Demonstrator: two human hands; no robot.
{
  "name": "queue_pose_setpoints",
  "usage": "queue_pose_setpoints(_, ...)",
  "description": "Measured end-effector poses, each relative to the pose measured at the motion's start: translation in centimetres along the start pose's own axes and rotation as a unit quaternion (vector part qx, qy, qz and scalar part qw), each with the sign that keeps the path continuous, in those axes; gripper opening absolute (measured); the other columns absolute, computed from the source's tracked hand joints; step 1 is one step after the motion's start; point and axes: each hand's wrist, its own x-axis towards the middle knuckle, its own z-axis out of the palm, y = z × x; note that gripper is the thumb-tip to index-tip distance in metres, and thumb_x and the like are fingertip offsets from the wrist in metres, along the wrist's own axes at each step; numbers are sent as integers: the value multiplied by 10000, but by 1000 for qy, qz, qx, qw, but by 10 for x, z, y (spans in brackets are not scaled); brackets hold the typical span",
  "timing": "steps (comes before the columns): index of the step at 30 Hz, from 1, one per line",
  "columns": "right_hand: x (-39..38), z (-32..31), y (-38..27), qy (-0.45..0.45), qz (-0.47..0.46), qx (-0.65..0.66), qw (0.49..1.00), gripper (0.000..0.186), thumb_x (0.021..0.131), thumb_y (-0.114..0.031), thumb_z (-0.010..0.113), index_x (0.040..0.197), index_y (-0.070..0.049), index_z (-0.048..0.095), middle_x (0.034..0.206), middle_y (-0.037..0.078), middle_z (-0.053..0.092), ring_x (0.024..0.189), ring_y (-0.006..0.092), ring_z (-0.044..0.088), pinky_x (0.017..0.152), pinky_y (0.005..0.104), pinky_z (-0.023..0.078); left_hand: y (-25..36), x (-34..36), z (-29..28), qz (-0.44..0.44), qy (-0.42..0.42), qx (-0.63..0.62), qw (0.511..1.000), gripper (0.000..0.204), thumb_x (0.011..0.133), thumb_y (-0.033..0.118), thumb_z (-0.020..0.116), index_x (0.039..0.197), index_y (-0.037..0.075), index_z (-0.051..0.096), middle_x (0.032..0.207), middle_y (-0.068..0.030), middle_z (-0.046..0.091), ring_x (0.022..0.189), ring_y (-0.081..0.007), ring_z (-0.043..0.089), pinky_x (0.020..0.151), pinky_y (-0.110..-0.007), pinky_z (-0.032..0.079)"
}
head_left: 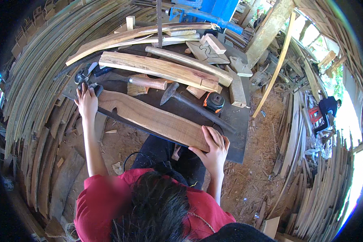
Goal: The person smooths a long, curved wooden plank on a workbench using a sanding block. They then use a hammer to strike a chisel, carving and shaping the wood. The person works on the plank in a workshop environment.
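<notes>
A long flat wooden board [153, 121] with a curved, notched outline lies along the near edge of the dark table [234, 149]. My right hand [213, 147] grips its right end, thumb and fingers on either side of the corner. At the board's left end, my left hand [87, 103] is closed over a dark rounded thing [96, 88] whose kind I cannot make out. Just beyond the board lie a hammer [197, 109], a black and orange tape measure [213, 102], a tool with a wooden handle [149, 83] and a brush [136, 89].
Thick wooden pieces [157, 70] and a round wooden bar [193, 64] lie farther back on the table. Behind stand a narrow vertical metal blade [159, 24] and a blue machine [213, 12]. Stacked strips [40, 76] fill the left; another person [328, 113] bends at far right.
</notes>
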Motion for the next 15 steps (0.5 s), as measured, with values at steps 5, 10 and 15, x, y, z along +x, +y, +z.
queue_pose_setpoints(5,1,-1,0,-5,8,-5,1000,738,634,-514,744,1247,-141,571,1233,24,561,1139,220,522,993,454,312,75,-68,-38,124,-56,-8,991,330,951,177,368,999,25,656,1386,-133,451,1358,-345,294,1080,-575,222)
queue_pose_setpoints(10,0,-2,2,-5,9,-9,1000,736,638,-510,744,1249,-138,568,1237,25,557,1139,219,520,988,449,313,103,-114,-44,195,-70,-99,973,353,945,187,386,1085,-32,624,1397,-155,425,1335,-346,338,1105,-538,201)
queue_pose_setpoints(15,0,-1,-1,-1,-9,-10,1000,733,650,-518,734,1253,-139,560,1235,21,554,1139,213,520,982,451,316,6,-11,-7,65,13,-49,997,425,983,274,330,1138,-10,605,1410,-52,434,1346,-315,317,1090,-548,211)
